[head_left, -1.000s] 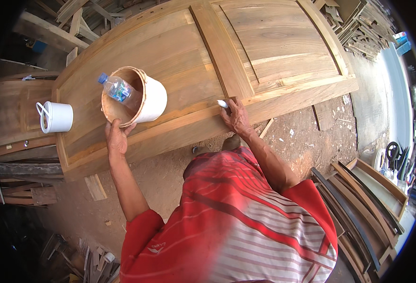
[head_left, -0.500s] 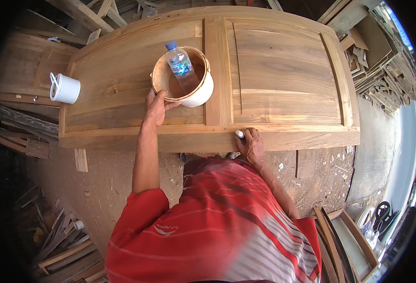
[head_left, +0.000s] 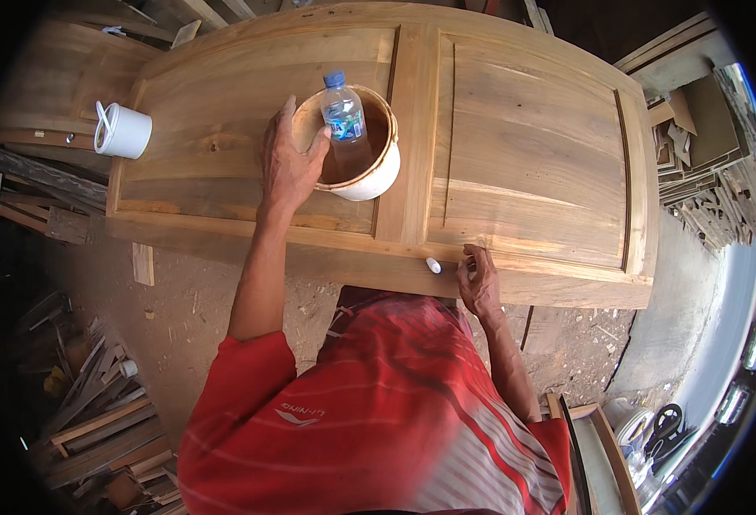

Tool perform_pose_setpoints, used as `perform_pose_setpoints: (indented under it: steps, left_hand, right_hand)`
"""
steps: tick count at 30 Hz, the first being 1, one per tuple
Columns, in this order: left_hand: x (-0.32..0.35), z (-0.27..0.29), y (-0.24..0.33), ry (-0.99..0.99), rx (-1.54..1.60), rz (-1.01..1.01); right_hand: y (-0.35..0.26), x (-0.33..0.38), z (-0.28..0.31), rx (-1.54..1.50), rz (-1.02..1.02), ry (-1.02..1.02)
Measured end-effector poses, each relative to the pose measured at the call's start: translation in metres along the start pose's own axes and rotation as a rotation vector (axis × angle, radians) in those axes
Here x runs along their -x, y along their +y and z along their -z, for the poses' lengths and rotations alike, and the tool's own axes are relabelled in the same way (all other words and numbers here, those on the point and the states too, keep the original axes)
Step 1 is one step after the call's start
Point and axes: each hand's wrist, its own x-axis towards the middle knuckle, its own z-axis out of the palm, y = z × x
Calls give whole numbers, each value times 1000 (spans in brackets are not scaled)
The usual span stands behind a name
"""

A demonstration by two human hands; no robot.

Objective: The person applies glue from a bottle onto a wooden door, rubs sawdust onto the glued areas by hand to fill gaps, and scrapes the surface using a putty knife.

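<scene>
A wooden panel door (head_left: 524,154) lies flat in front of me. On it stands a white bucket (head_left: 376,184) with a stained inside and some brownish content at its bottom. A clear plastic bottle (head_left: 344,112) with a blue cap leans inside the bucket. My left hand (head_left: 292,167) is open at the bucket's left rim, fingers stretched and thumb pointing toward the bottle. Near the door's front edge my right hand (head_left: 479,283) rests with loosely curled fingers, nothing visible in them. A small white cap-like piece (head_left: 433,265) lies just left of it.
A small white lidded tub (head_left: 123,131) stands at the door's left end. Wood offcuts (head_left: 103,386) are piled at lower left, more board scraps (head_left: 713,180) at right. A wooden frame (head_left: 610,455) and a black reel-like thing (head_left: 665,425) are at lower right.
My left hand has loosened from the bucket's rim and moved up beside the bottle. My right hand has let go of the small white piece and shifted right. The view has tilted slightly.
</scene>
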Motion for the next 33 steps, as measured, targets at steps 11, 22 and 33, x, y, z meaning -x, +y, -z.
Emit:
perform_pose_setpoints:
  steps: [11, 22, 33]
  left_hand:
    - [-58, -29, -6, -160, 518, 36]
    - [22, 55, -20, -25, 682, -193]
    - [37, 46, -12, -51, 586, -253]
  right_hand:
    - [-161, -210, 31, 59, 335, 198]
    - [-209, -328, -58, 652, 426, -718]
    - [-163, -347, -118, 813, 455, -736]
